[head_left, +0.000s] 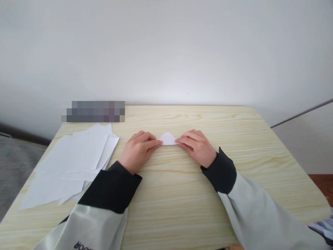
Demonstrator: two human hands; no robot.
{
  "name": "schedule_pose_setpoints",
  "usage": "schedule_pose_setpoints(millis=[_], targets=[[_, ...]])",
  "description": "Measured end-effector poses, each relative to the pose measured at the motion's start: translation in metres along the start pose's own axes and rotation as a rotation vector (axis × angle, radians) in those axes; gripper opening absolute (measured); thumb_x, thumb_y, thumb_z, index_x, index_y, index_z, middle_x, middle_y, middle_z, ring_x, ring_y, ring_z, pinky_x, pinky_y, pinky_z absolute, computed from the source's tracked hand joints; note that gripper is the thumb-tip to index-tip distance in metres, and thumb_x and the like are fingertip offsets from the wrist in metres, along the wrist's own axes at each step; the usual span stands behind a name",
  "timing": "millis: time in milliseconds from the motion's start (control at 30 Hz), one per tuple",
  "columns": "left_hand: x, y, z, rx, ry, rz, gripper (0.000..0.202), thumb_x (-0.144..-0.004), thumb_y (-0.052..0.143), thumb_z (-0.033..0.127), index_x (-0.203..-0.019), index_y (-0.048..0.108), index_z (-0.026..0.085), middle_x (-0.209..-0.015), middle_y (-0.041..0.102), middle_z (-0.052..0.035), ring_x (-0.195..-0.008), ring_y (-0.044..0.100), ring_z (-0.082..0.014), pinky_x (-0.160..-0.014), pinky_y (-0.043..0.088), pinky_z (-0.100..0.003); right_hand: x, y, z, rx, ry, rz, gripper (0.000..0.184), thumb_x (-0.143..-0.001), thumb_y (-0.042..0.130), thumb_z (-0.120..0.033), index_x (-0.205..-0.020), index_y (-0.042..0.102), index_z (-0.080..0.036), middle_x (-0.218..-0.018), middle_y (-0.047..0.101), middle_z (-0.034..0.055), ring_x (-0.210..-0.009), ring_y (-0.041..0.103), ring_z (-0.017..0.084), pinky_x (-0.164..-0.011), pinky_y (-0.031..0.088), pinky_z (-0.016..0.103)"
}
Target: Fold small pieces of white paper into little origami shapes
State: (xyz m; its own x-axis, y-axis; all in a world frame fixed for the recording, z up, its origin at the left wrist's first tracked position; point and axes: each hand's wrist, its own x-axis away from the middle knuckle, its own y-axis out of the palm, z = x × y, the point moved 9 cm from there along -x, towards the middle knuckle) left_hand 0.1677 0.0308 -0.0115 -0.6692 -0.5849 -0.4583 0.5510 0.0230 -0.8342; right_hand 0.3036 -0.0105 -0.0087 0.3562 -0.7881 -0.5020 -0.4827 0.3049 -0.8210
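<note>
A small folded piece of white paper (pixel 168 139) lies between my hands near the middle of the table. Its visible part tapers to a blunt top and has a straight lower edge. My left hand (pixel 140 149) pinches its left end between thumb and fingers. At the right end, my right hand (pixel 195 146) grips the paper in the same way. Both side tips of the paper are hidden under my fingers.
Loose white sheets (pixel 70 156) lie in an uneven pile on the left of the wooden table (pixel 171 208), beside my left forearm. Behind them is a blurred-out dark object (pixel 93 113). A white wall (pixel 166 52) stands along the table's far edge.
</note>
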Motion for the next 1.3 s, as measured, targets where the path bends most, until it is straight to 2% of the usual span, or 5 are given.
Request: schedule_pose_setpoints(millis=[300, 533, 1033, 1200, 1300], targets=[[0.001, 0.001, -0.01, 0.063, -0.089, -0.027, 0.025, -0.089, 0.051, 0.034, -0.092, 0.072, 0.022, -0.079, 0.064, -0.0041, -0.076, 0.056, -0.0162, -0.069, 0.047, -0.028, 0.001, 0.003, 0.013, -0.156, 0.125, -0.011, 0.02, -0.089, 0.054, -0.029, -0.081, 0.07, -0.019, -0.076, 0.062, 0.0042, -0.074, 0.053, 0.015, -0.07, 0.041, 0.03], [0.0, 0.007, -0.015, 0.067, -0.142, -0.076, 0.03, -0.091, 0.045, 0.033, -0.102, 0.069, 0.018, -0.084, 0.065, -0.0059, -0.079, 0.057, -0.0177, -0.072, 0.048, -0.031, 0.001, 0.014, 0.021, -0.231, 0.223, -0.078, 0.028, -0.091, 0.049, -0.029, -0.111, 0.066, -0.017, -0.074, 0.054, 0.0029, -0.066, 0.051, 0.013, -0.062, 0.042, 0.027], [0.0, 0.004, -0.027, 0.057, -0.31, -0.059, 0.021, -0.084, 0.057, 0.035, -0.093, 0.074, 0.025, -0.077, 0.065, -0.0039, -0.083, 0.049, -0.0214, -0.078, 0.043, -0.036, -0.002, 0.016, 0.024, -0.262, 0.33, -0.076, 0.021, -0.086, 0.053, -0.017, -0.097, 0.071, -0.016, -0.076, 0.053, 0.0029, -0.068, 0.052, 0.012, -0.063, 0.044, 0.027], [0.002, 0.006, -0.032, 0.081, -0.449, -0.105, 0.016, -0.082, 0.06, 0.034, -0.091, 0.073, 0.029, -0.082, 0.067, -0.0019, -0.091, 0.049, -0.0243, -0.085, 0.037, -0.042, -0.001, 0.016, 0.015, -0.171, 0.242, -0.072, 0.032, -0.088, 0.049, -0.014, -0.114, 0.063, -0.024, -0.102, 0.051, 0.0059, -0.075, 0.05, 0.013, -0.076, 0.043, 0.033], [0.002, 0.007, -0.033, 0.087, -0.492, -0.117, 0.016, -0.081, 0.06, 0.033, -0.09, 0.072, 0.03, -0.084, 0.067, -0.002, -0.095, 0.048, -0.0263, -0.086, 0.034, -0.045, 0.0, 0.021, 0.004, -0.031, 0.134, -0.108, 0.043, -0.089, 0.044, -0.008, -0.115, 0.062, -0.037, -0.095, 0.048, 0.0034, -0.078, 0.047, 0.014, -0.077, 0.038, 0.034]])
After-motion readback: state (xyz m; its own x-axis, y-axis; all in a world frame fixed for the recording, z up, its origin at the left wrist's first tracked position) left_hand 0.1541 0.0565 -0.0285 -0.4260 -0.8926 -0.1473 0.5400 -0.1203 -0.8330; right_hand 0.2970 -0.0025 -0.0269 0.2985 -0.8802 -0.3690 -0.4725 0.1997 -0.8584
